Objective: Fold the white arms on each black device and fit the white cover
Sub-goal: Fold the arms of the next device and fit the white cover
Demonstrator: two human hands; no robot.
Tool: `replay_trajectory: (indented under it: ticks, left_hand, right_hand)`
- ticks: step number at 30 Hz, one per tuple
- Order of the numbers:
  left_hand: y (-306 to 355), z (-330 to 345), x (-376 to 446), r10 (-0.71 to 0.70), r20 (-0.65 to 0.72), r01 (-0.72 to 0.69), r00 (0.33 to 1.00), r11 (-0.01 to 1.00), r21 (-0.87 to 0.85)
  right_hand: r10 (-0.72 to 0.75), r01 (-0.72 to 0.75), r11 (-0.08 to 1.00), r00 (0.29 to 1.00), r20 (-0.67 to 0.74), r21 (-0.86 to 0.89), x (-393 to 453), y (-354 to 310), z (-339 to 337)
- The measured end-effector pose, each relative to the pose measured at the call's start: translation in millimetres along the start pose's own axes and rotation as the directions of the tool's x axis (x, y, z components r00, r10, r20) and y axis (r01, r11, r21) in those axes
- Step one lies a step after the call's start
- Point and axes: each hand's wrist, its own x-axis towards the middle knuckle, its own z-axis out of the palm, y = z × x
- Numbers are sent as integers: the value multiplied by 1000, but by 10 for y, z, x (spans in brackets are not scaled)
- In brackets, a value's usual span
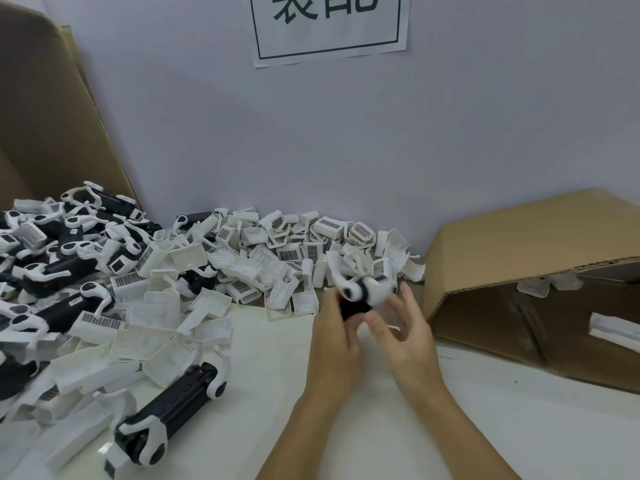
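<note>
Cardboard box (512,271), tipped sideways, held white covers (533,288); black device (356,299) was gripped by left hand (337,341); right hand (405,336) fingers were spread; sign (329,26) characters were cropped.

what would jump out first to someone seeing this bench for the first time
First, the two hands at centre: the left hand grips a blurred black device while the right hand is spread beside it. Next, the heap of white covers along the wall and the pile of black devices at far left. An open cardboard box lies on its side at right.
</note>
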Motion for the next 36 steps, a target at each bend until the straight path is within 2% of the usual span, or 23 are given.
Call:
replay_trajectory:
  ticks: [1, 3, 5, 11, 13, 15, 17, 18, 19, 20, 23, 25, 28, 30, 34, 36]
  left_hand:
    - [24, -5, 24, -95, -95, 86, 991, 992, -91]
    - [43, -39, 68, -273, -248, 208, 929, 943, -260]
    - [52, -82, 98, -387, -300, 250, 872, 879, -407]
    - [-13, -82, 120, -476, -190, 325, 859, 792, -516]
    - [-22, -91, 143, -546, -142, 393, 826, 738, -549]
    - [-5, -103, 174, -654, -38, 475, 756, 587, -656]
    - [14, -132, 195, -722, 141, 504, 678, 316, -804]
    - [12, -153, 200, -716, 217, 491, 663, 197, -848]
    - [11, -176, 200, -694, 261, 474, 671, 131, -871]
    - [3, -198, 196, -666, 277, 466, 692, 120, -876]
    - [28, -196, 182, -587, 275, 494, 762, 250, -833]
    - [50, -151, 186, -587, 241, 484, 772, 298, -823]
    - [39, -147, 186, -601, 258, 478, 756, 239, -845]
    - [25, -164, 185, -575, 263, 458, 775, 224, -860]
    - [27, -148, 167, -495, 304, 474, 814, 264, -840]
    - [14, -148, 160, -493, 296, 486, 818, 317, -815]
  right_hand:
    - [15, -15, 1000, 1000, 0, 16, -9, -6, 1]
    - [42, -41, 998, 999, -6, 41, -16, -12, -8]
    - [62, -61, 998, 998, -8, 27, -18, -23, -11]
    - [95, -97, 994, 994, -52, -45, -12, -40, -7]
    - [92, -97, 993, 993, -80, -61, -6, -17, -13]
    - [84, -92, 993, 991, -108, -74, -1, -11, -16]
    - [85, -95, 993, 987, -137, -70, 10, -16, -21]
    - [89, -99, 993, 986, -144, -67, 14, -17, -23]
    - [95, -105, 992, 985, -147, -65, 17, -17, -25]
    - [102, -112, 992, 984, -146, -63, 20, -14, -24]
    - [125, -132, 990, 982, -139, -43, 27, -9, -11]
    - [130, -135, 991, 980, -148, -22, 32, -7, -4]
    - [138, -140, 990, 975, -174, 0, 44, -2, -4]
    - [160, -165, 986, 974, -159, -18, 55, 11, -11]
    - [189, -189, 967, 982, -19, -172, 54, 22, 6]
    - [183, -172, 962, 982, 36, -212, 40, 5, 26]
